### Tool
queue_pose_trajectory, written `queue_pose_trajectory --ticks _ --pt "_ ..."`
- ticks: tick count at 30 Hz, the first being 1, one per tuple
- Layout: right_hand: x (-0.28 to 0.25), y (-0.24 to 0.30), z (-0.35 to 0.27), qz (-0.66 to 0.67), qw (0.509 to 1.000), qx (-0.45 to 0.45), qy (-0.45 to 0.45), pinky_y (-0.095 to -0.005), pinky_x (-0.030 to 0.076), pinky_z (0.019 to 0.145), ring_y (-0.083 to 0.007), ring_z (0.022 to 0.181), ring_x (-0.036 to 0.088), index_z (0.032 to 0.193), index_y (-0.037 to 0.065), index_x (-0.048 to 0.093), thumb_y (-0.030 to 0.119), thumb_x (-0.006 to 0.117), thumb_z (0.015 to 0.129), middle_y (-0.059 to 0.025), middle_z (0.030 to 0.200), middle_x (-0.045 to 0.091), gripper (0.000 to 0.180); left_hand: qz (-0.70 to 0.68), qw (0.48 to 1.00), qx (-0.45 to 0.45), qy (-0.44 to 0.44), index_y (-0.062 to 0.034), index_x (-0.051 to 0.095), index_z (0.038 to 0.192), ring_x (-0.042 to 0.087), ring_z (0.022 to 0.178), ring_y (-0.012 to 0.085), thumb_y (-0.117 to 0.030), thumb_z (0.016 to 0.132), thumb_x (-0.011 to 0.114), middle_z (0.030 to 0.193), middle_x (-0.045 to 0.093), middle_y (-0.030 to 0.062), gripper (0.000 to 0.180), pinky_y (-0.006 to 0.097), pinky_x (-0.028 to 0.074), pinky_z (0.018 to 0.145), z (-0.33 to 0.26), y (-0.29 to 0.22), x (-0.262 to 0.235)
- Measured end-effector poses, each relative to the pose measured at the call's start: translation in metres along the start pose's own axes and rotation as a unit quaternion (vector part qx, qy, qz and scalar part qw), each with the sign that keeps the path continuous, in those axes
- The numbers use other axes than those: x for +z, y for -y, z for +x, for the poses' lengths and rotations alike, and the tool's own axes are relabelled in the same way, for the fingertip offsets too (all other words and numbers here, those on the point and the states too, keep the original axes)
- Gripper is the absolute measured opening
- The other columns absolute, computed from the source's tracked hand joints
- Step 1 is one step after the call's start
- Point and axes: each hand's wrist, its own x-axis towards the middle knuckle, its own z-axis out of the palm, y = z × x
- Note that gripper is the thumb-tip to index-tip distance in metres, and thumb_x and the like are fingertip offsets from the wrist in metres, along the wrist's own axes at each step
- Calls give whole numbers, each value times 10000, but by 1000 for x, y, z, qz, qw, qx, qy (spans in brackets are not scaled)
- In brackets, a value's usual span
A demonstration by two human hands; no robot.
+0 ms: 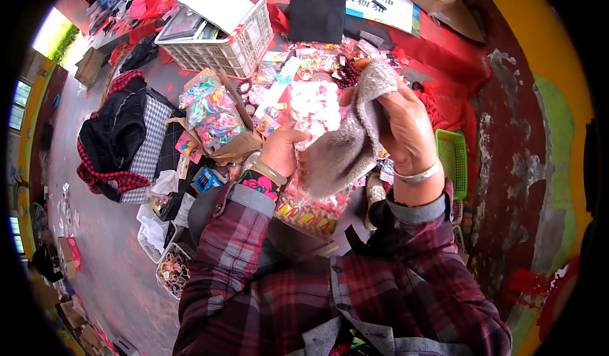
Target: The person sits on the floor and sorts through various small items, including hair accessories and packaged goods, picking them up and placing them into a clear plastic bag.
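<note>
My right hand (406, 124) is raised and closed on a grey fuzzy cloth (342, 153), whose folds hang down toward the left. My left hand (277, 153) grips the side of a clear plastic bag (314, 105) of white and pink pieces; its thumb lies on top and its other fingers are mostly hidden. The cloth covers part of the bag. Below both hands lies a packet of yellow, red and green small items (307, 216). Dark red beads (347, 74) sit just beyond the cloth.
On the left stands an opened carton of colourful bagged items (216, 112). Farther back is a white plastic crate (219, 55). A dark jacket (114, 134) lies at the far left, a basket of hair ties (174, 270) nearer me. A green basket (451, 162) stands by the right wall.
</note>
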Motion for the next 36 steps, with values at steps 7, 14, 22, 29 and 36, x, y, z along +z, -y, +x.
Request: queue_pose_trajectory --ticks 7,14,22,29,36 --pt "-31 -37 25 -170 985 -12 33 -290 359 971 -198 1101 502 1365 29 314 -48 495 764 -148 1241 490 633 -48 989 -129 60 -44 468 1242 609 953 216 -219 918 480 1128 586 108 369 360 491 858 -7 10 9" --pt "-12 -79 9 -632 720 -243 152 -430 301 1035 -380 1265 349 1314 31 396 287 619 814 -236 1329 392 604 -38 998 17 40 -74 414 1289 544 1073 215 -194 927 458 1186 532 100 384 343 458 914 -5 2 9" --pt "4 -90 -5 -623 702 -268 219 -427 328 1001 -339 1242 391 1309 6 381 298 587 823 -215 1335 402 604 -14 996 87 27 -46 430 1212 545 1040 258 -19 799 403 1098 542 125 414 361 457 916 -15 -23 -5" --pt "0 -83 -1 -692 637 -281 189 -435 263 1051 -326 1305 315 1353 47 348 319 663 750 -196 1397 329 732 -43 994 93 22 -43 374 1299 488 1154 249 -2 760 388 1241 476 139 541 351 408 979 -13 -20 10" --pt "-22 -56 12 -726 614 -269 154 -461 303 1011 -389 1309 279 1371 158 355 477 739 589 -202 1408 300 928 87 988 -49 120 -79 169 1433 414 1238 244 49 695 381 1382 338 120 778 357 337 1031 -16 -16 22"
